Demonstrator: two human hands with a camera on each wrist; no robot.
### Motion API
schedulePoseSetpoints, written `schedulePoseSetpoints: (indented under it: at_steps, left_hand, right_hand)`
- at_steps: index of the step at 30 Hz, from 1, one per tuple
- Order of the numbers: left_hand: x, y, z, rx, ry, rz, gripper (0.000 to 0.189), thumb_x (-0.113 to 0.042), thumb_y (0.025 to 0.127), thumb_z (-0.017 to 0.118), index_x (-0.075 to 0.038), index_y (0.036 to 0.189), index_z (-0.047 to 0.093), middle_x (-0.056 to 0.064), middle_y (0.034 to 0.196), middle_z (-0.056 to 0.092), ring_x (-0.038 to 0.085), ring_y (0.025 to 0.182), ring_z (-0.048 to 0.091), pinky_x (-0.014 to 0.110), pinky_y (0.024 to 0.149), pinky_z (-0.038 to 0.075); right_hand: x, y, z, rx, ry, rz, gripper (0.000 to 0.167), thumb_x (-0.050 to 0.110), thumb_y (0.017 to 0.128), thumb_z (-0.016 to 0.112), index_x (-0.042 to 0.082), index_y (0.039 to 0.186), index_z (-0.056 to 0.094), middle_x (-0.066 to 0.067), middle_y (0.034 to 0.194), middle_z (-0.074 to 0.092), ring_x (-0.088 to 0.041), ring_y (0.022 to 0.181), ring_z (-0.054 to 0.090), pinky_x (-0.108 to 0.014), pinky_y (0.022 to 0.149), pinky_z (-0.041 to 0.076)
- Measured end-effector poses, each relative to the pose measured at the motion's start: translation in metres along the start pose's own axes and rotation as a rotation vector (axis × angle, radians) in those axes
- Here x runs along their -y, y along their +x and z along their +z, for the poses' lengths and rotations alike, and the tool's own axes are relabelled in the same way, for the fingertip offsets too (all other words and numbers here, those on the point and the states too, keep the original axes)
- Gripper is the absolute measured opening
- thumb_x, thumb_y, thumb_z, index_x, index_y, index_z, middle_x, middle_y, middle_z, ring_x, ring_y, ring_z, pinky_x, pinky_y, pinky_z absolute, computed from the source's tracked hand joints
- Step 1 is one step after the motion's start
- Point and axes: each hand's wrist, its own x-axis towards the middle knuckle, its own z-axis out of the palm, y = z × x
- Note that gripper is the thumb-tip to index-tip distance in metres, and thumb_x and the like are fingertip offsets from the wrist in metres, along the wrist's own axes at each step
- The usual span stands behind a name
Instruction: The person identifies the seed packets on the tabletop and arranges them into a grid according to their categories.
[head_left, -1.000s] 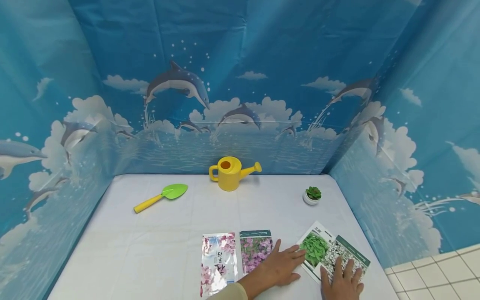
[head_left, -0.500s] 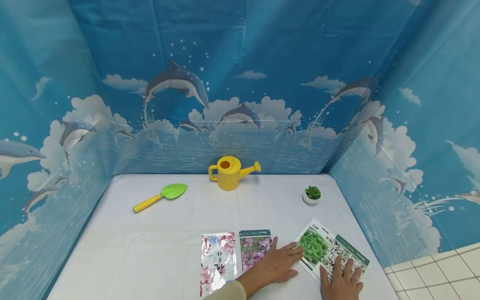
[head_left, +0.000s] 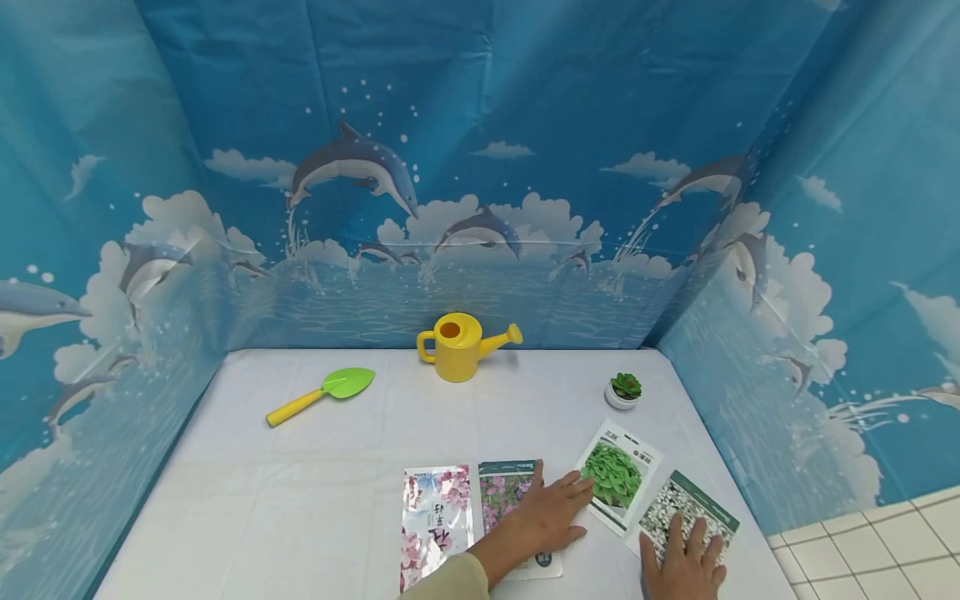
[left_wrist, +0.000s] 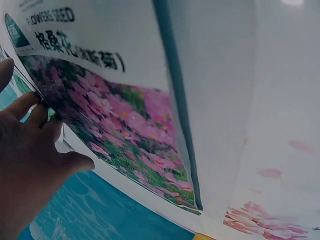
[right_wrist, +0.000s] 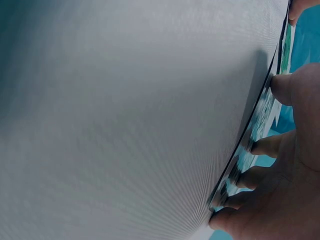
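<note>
My left hand [head_left: 553,515] lies with fingers spread, its fingertips on the left edge of a seed packet with green leaves [head_left: 613,475]. Under that wrist is a pink-flower seed packet [head_left: 504,493], partly covered; the left wrist view shows its picture and lettering close up [left_wrist: 110,115]. My right hand [head_left: 682,562] rests its extended fingertips on a white-flower seed packet [head_left: 686,508], hiding the lower part. In the right wrist view, the right hand's fingers [right_wrist: 267,145] press along this packet, seen edge-on. A gap separates the green-leaf packet from the white-flower one.
A pink-blossom packet [head_left: 437,525] lies left of the pink-flower packet. Farther back on the white tabletop [head_left: 315,483] are a green trowel with yellow handle [head_left: 322,396], a yellow watering can [head_left: 459,350] and a small potted succulent [head_left: 624,390]. A dolphin-print curtain [head_left: 480,208] surrounds the table.
The green-leaf packet has slid left and away from me, off the white-flower packet. My left hand has moved slightly left with it. The right hand has stayed put.
</note>
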Motion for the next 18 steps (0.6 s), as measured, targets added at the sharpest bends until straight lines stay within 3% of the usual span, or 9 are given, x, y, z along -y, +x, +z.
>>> schedulePoseSetpoints:
  at_steps: [6, 12, 18]
  left_hand:
    - [0.002, 0.003, 0.004, 0.009, 0.004, -0.050, 0.064, -0.059, 0.110, 0.049, -0.033, 0.168, 0.040, -0.020, 0.175, 0.029, 0.002, 0.162, 0.024, 0.055, 0.132, 0.024]
    - [0.002, 0.005, 0.011, -0.047, -0.035, -0.102, 0.063, -0.059, 0.112, 0.044, -0.029, 0.167, 0.042, -0.016, 0.175, 0.031, 0.006, 0.162, 0.026, 0.058, 0.133, 0.020]
    - [0.002, 0.006, 0.004, -0.067, -0.062, -0.174, 0.063, -0.059, 0.111, 0.045, -0.026, 0.165, 0.046, -0.013, 0.174, 0.035, 0.009, 0.161, 0.030, 0.059, 0.132, 0.023]
  right_hand:
    - [0.003, 0.000, 0.000, 0.016, -0.019, 0.022, 0.074, 0.027, 0.103, 0.068, -0.021, 0.149, 0.037, -0.049, 0.159, 0.022, -0.071, 0.151, 0.016, -0.082, 0.118, 0.027]
    - [0.003, 0.000, -0.001, 0.046, -0.046, 0.037, 0.075, 0.028, 0.103, 0.068, -0.021, 0.150, 0.038, -0.049, 0.160, 0.022, -0.070, 0.151, 0.017, -0.080, 0.120, 0.027]
    - [0.004, 0.001, -0.003, 0.084, -0.054, 0.050, 0.075, 0.030, 0.105, 0.067, -0.021, 0.151, 0.037, -0.049, 0.161, 0.020, -0.070, 0.152, 0.015, -0.079, 0.121, 0.025]
